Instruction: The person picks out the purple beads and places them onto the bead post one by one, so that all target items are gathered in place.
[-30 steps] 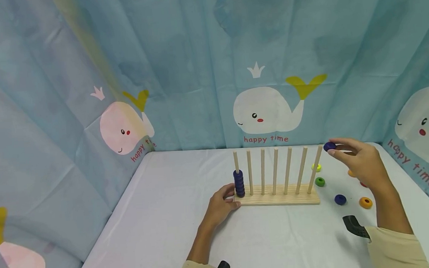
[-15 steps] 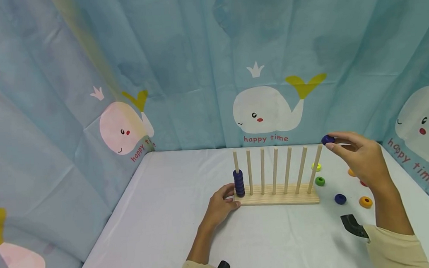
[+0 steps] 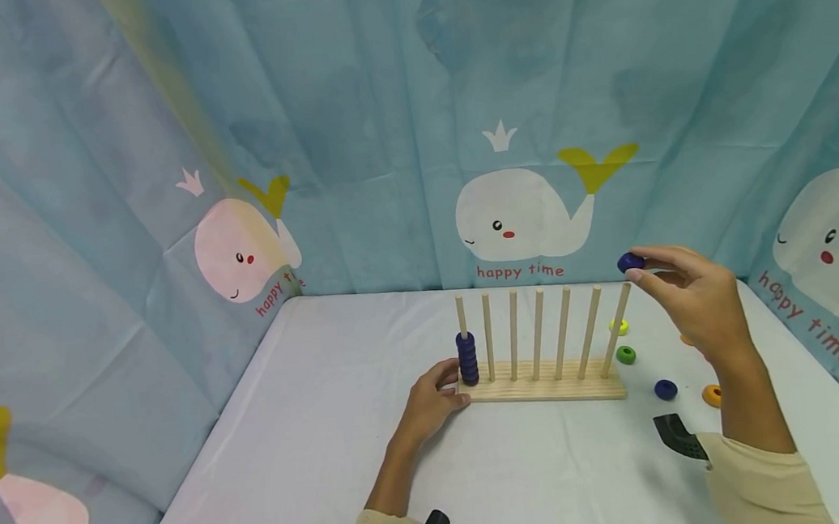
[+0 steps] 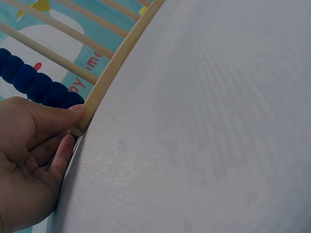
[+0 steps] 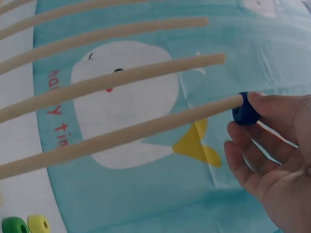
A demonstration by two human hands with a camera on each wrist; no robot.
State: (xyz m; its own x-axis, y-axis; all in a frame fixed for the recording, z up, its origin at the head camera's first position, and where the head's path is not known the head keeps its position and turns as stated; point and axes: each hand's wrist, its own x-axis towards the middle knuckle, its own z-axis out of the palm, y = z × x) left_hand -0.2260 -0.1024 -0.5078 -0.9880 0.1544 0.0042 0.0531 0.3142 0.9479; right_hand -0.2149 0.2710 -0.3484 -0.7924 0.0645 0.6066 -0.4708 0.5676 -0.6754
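Observation:
A wooden peg rack (image 3: 545, 391) with a row of upright pegs stands on the table. Its leftmost peg bears a stack of dark blue beads (image 3: 468, 360); the other pegs are bare. My left hand (image 3: 429, 403) holds the left end of the base, thumb on the near edge, as the left wrist view shows. Between the thumb and fingertips of my right hand (image 3: 703, 299) is a dark blue bead (image 3: 631, 263), just above the top of the rightmost peg. In the right wrist view this bead (image 5: 247, 110) appears by the peg's tip; whether they touch I cannot tell.
Right of the rack lie loose beads: a green one (image 3: 626, 355), a yellow one (image 3: 619, 327), a blue one (image 3: 665, 390) and an orange one (image 3: 711, 396) partly behind the right arm. A blue whale-print curtain (image 3: 370, 176) hangs behind the white table (image 3: 312, 399).
My right hand has risen and shifted left with the blue bead, from beside the rightmost peg to above its top. The left hand and the rack have stayed put.

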